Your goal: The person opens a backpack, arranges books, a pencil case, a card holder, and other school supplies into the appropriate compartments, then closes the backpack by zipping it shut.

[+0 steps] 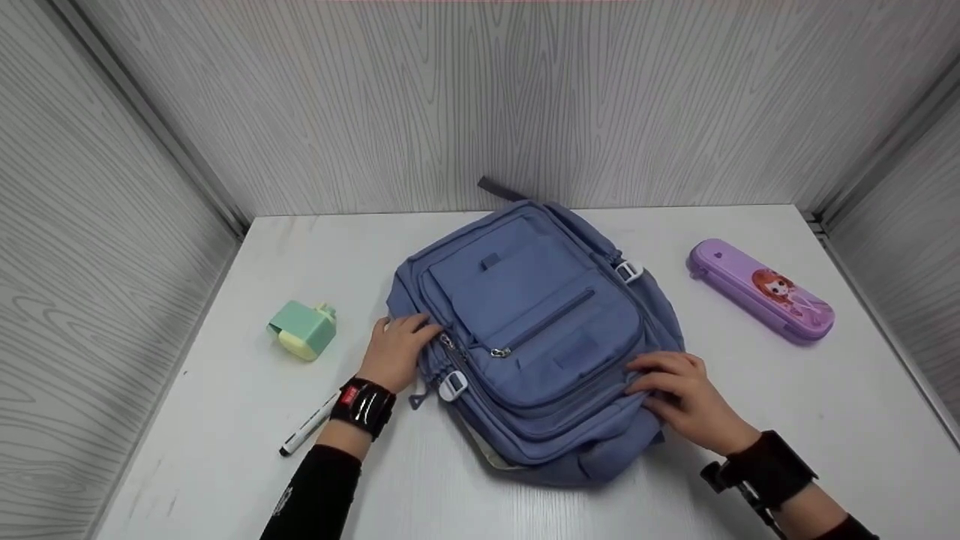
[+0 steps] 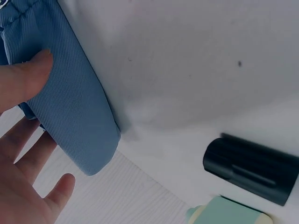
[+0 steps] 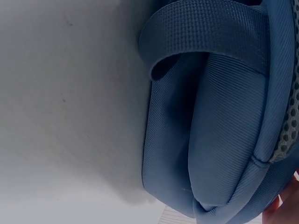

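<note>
A blue backpack (image 1: 540, 315) lies tilted on the white table, front side up, with its zips and white buckles showing. My left hand (image 1: 397, 352) grips its left edge near a zip pull. In the left wrist view the thumb (image 2: 28, 79) lies on the outside of a blue fabric flap, with fingers behind it. At the lower right side, my right hand (image 1: 686, 397) holds the fabric with bent fingers. The right wrist view shows the backpack's underside edge with a webbing loop (image 3: 205, 28) and mesh; only a bit of the hand appears at the lower right.
A purple pencil case (image 1: 761, 291) with a cartoon figure lies to the right. On the left are a mint-green and yellow plastic item (image 1: 304, 330) and a white marker (image 1: 309, 426) with a black cap, partly behind the left wrist. Grey wood-grain panels (image 1: 450, 105) enclose the table's back and sides.
</note>
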`<state>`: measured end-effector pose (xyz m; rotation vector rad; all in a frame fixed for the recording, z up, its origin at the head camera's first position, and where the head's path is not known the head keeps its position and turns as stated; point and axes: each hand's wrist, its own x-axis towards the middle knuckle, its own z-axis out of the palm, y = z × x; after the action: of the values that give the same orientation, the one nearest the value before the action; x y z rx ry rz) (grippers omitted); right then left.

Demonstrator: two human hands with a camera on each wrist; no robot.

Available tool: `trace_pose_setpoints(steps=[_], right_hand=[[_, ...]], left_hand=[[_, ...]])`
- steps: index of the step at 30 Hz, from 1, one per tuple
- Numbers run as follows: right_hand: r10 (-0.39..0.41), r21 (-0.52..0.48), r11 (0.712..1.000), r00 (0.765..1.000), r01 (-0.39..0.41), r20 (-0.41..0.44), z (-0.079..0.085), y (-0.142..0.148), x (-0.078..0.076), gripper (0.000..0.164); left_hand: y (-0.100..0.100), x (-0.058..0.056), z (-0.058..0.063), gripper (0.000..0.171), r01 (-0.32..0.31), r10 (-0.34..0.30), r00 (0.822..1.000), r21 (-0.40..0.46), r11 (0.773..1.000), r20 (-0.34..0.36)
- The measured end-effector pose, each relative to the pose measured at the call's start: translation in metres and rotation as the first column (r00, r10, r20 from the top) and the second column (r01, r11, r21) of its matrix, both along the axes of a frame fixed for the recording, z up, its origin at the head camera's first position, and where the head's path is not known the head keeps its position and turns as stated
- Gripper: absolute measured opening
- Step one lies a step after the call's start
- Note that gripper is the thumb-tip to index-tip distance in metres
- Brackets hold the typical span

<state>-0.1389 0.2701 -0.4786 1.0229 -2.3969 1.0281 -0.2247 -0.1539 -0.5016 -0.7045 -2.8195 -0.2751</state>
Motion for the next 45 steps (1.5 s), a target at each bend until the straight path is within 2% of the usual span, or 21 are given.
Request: trace_pose_setpoints(steps=[7, 13, 18, 22, 24, 28, 31, 34, 37, 40, 45], right_hand=[[-0.046, 0.043, 0.998, 0.999, 0.045, 0.028, 0.003, 0.006, -0.001, 0.047], [-0.165, 0.053, 0.985, 0.986, 0.163, 0.036, 0.007, 0.012, 0.002, 0.046], [-0.297, 0.043, 0.954, 0.955, 0.296, 0.026, 0.010, 0.013, 0.004, 0.043], [-0.397, -0.024, 0.917, 0.917, 0.398, 0.043, 0.015, 0.010, 0.007, 0.040], [-0.422, -0.067, 0.904, 0.906, 0.423, 0.024, 0.019, 0.007, 0.008, 0.039], [-0.414, -0.135, 0.905, 0.908, 0.403, -0.065, 0.027, -0.003, 0.013, 0.039], [-0.367, -0.161, 0.923, 0.924, 0.349, -0.105, 0.033, -0.018, 0.020, 0.040], [-0.303, -0.158, 0.945, 0.949, 0.286, -0.090, 0.036, -0.036, 0.030, 0.039], [-0.242, -0.137, 0.963, 0.969, 0.232, -0.055, 0.034, -0.056, 0.040, 0.038], [-0.218, -0.096, 0.971, 0.976, 0.218, 0.006, 0.028, -0.075, 0.049, 0.035], [-0.276, -0.003, 0.960, 0.946, 0.280, 0.168, 0.015, -0.102, 0.056, 0.026]], left_hand=[[0.004, 0.004, 0.001, 0.050, -0.009, 0.009, 1.000, -0.028, 1.000, -0.029], [0.010, 0.011, 0.000, 0.046, 0.013, -0.016, 0.997, -0.038, 0.999, -0.073], [0.016, 0.018, -0.002, 0.048, 0.017, -0.021, 0.997, -0.041, 0.999, -0.080], [0.022, 0.025, -0.004, 0.045, 0.033, -0.039, 0.989, -0.048, 0.998, -0.142], [0.026, 0.028, -0.005, 0.044, 0.036, -0.048, 0.984, -0.073, 0.997, -0.172], [0.035, 0.035, -0.005, 0.043, 0.029, -0.054, 0.981, -0.135, 0.990, -0.186], [0.043, 0.040, -0.004, 0.041, 0.023, -0.053, 0.981, -0.160, 0.987, -0.187], [0.051, 0.043, -0.002, 0.038, 0.020, -0.052, 0.979, -0.161, 0.987, -0.197], [0.059, 0.046, -0.001, 0.036, 0.017, -0.051, 0.975, -0.157, 0.987, -0.218], [0.067, 0.050, -0.002, 0.034, 0.004, -0.043, 0.973, -0.169, 0.986, -0.228], [0.082, 0.055, -0.003, 0.032, -0.029, -0.016, 0.977, -0.209, 0.977, -0.210]])
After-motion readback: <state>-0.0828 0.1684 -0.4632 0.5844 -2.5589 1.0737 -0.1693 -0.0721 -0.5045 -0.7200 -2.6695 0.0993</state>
